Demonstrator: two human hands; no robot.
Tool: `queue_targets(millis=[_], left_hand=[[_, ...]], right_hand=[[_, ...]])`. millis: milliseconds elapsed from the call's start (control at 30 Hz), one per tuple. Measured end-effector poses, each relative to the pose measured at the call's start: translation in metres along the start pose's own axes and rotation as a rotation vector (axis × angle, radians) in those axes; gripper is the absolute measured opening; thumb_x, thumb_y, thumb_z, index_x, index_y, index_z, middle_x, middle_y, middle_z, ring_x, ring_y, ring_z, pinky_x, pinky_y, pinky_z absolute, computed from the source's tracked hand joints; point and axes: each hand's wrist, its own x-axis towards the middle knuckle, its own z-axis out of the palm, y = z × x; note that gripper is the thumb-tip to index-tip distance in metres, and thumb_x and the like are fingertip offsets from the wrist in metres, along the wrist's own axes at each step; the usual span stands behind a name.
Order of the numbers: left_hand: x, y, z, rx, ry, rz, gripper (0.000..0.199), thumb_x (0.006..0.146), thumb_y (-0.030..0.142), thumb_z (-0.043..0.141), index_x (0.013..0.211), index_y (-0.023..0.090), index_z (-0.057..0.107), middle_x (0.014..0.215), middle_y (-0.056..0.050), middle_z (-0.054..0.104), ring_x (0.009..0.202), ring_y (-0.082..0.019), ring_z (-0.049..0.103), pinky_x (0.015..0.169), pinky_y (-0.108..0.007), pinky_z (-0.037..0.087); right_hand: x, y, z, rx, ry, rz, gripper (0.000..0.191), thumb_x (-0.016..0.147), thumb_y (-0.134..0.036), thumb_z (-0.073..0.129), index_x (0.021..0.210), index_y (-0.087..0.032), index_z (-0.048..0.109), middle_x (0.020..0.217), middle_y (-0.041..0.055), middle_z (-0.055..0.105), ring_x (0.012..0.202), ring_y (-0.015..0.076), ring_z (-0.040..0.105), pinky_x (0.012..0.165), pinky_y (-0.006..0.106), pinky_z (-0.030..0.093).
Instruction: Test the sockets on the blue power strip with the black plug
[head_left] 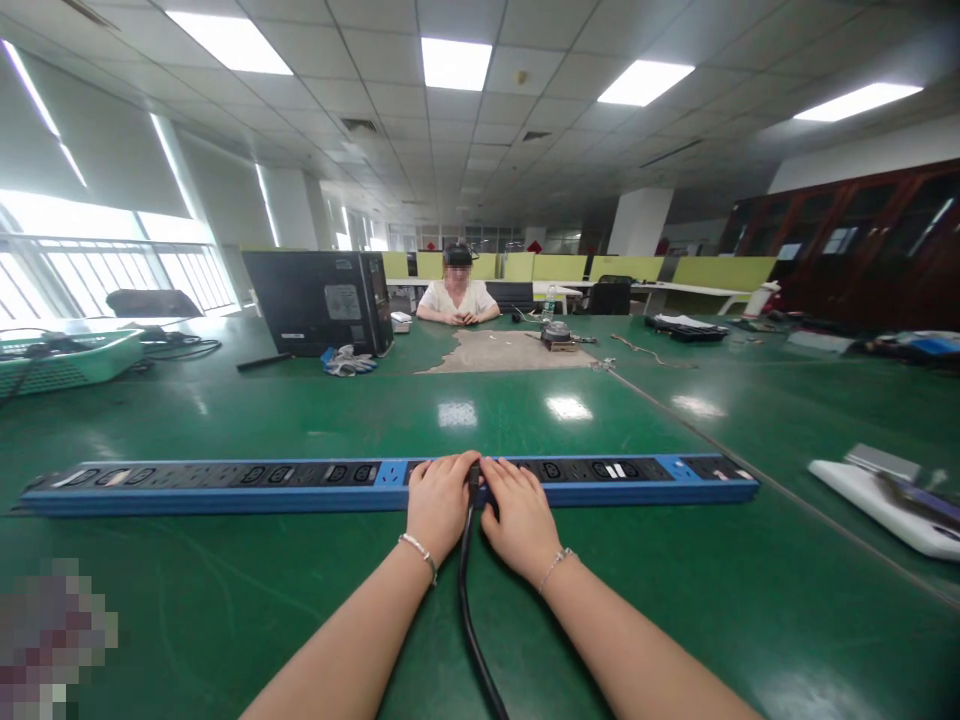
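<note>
A long blue power strip (315, 500) with black sockets and blue outlet sections lies across the green table in front of me. At its middle a black cable plug (474, 478) stands between my two hands, its end against the strip's top. The black cable (466, 590) runs down from it toward me. My left hand (442, 500) is closed at the plug's left side, fingers bent over the strip and the index finger at the plug. My right hand (523, 515) wraps over the strip just right of the plug, thumb near the front edge. The plug's contact is hidden.
A black computer case (319, 300), gloves (349, 361) and a green basket (71, 362) stand at the back left. Across the table sits a person (457, 295). A white tray-like object (877, 505) with items on it lies at right.
</note>
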Motion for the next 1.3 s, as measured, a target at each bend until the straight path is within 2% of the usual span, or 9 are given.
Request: queue_targets(millis=[233,367,467,567,633,667,800,967,1300], left_hand=[[-0.001,-0.006,0.007,-0.037,0.010,0.042,0.027,0.087,0.028,0.043,0.112,0.023,0.053,0.105,-0.005,0.066,0.101,-0.019,0.058,0.093,-0.039,0.039],[0.005,-0.006,0.007,-0.180,0.199,-0.001,0.028,0.088,0.027,0.041,0.114,0.021,0.050,0.108,-0.007,0.063,0.102,-0.019,0.056,0.093,-0.036,0.041],[0.014,-0.014,-0.005,-0.209,0.307,-0.053,0.030,0.088,0.030,0.040,0.115,0.020,0.049,0.108,-0.007,0.062,0.101,-0.019,0.056,0.091,-0.035,0.042],[0.020,-0.042,-0.029,-0.146,0.321,-0.174,0.031,0.086,0.033,0.041,0.114,0.021,0.049,0.102,-0.006,0.063,0.093,-0.020,0.059,0.086,-0.034,0.044],[0.020,-0.070,-0.045,-0.137,0.251,-0.299,0.033,0.084,0.034,0.043,0.114,0.021,0.049,0.096,-0.005,0.065,0.086,-0.020,0.061,0.079,-0.033,0.047],[0.018,-0.083,-0.052,-0.147,0.179,-0.294,0.033,0.083,0.034,0.044,0.113,0.022,0.049,0.094,-0.004,0.065,0.083,-0.019,0.062,0.077,-0.031,0.048],[0.010,-0.116,-0.065,-0.210,-0.112,-0.113,0.032,0.083,0.036,0.045,0.110,0.021,0.049,0.091,-0.002,0.067,0.082,-0.016,0.063,0.078,-0.028,0.048],[0.007,-0.112,-0.067,-0.128,-0.215,-0.049,0.032,0.083,0.039,0.043,0.109,0.021,0.049,0.092,-0.003,0.067,0.080,-0.016,0.064,0.074,-0.027,0.048],[0.005,-0.111,-0.072,-0.059,-0.226,-0.048,0.031,0.084,0.038,0.043,0.109,0.022,0.050,0.089,-0.004,0.067,0.079,-0.017,0.065,0.073,-0.029,0.049]], right_hand=[[0.005,0.002,-0.004,0.024,0.001,0.000,0.054,0.077,-0.015,0.043,0.131,-0.016,0.044,0.128,0.0058,0.053,0.121,0.0179,0.042,0.104,0.034,0.028],[0.005,0.001,-0.003,0.021,0.000,0.034,0.055,0.076,-0.015,0.043,0.131,-0.015,0.044,0.126,0.0079,0.055,0.120,0.0184,0.043,0.103,0.034,0.029],[0.005,0.001,-0.002,0.028,0.004,0.026,0.054,0.075,-0.014,0.043,0.129,-0.017,0.047,0.128,0.0055,0.054,0.121,0.0181,0.043,0.104,0.034,0.027],[0.004,0.002,-0.001,0.034,0.013,0.006,0.051,0.076,-0.014,0.043,0.126,-0.020,0.050,0.130,0.0022,0.052,0.122,0.0174,0.041,0.104,0.035,0.026],[0.004,0.003,0.000,0.030,0.014,-0.001,0.049,0.076,-0.014,0.043,0.123,-0.021,0.053,0.130,0.0012,0.052,0.122,0.0172,0.041,0.104,0.035,0.026],[0.004,0.003,0.001,0.028,0.014,-0.003,0.048,0.076,-0.014,0.043,0.122,-0.021,0.054,0.130,0.0011,0.052,0.122,0.0171,0.042,0.104,0.035,0.026],[0.005,0.004,0.002,0.017,0.021,-0.003,0.048,0.076,-0.014,0.044,0.121,-0.022,0.054,0.129,0.0013,0.053,0.121,0.0166,0.042,0.103,0.035,0.028],[0.006,0.004,0.002,0.009,0.022,-0.003,0.047,0.076,-0.014,0.044,0.121,-0.023,0.055,0.129,0.0016,0.054,0.121,0.0172,0.043,0.102,0.036,0.029],[0.006,0.005,0.003,0.006,0.031,-0.010,0.047,0.076,-0.014,0.044,0.120,-0.023,0.055,0.128,0.0012,0.054,0.120,0.0171,0.043,0.102,0.036,0.029]])
